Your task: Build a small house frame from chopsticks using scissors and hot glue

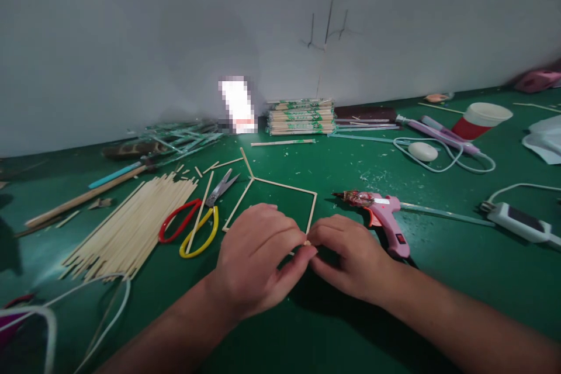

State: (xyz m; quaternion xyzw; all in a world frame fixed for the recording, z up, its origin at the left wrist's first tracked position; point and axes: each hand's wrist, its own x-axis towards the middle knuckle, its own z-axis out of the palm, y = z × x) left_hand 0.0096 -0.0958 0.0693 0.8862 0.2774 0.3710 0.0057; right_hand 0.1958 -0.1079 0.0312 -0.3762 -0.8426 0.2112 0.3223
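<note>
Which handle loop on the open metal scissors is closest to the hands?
The rounded yellow loop, nearer the left hand; the red loop lies farther away, beside the pale wooden sticks.

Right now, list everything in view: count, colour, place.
Stick frame: one, pale, centre
Loose sticks: many, pale, left
Scissors: one pair, red and yellow, left
Glue gun: one, pink, right
Translucent rods: several, bluish, right and back
Wrapped sticks: many, pale and green, back
Glowing screen: one, white, back
Wrappers: several, clear, back left
Long rods: several, blue and brown, left
Long tool: one, purple, right
Cup: one, red and white, right
Oval object: one, white, right
Adapter: one, white, far right
Sheet: one, white, far right
Unclear object: one, pink, far right
Cables: several, white, both sides
Table: one, green, beneath
Wall: one, grey, back
Left hand: one, bare, centre
Right hand: one, bare, centre
</note>
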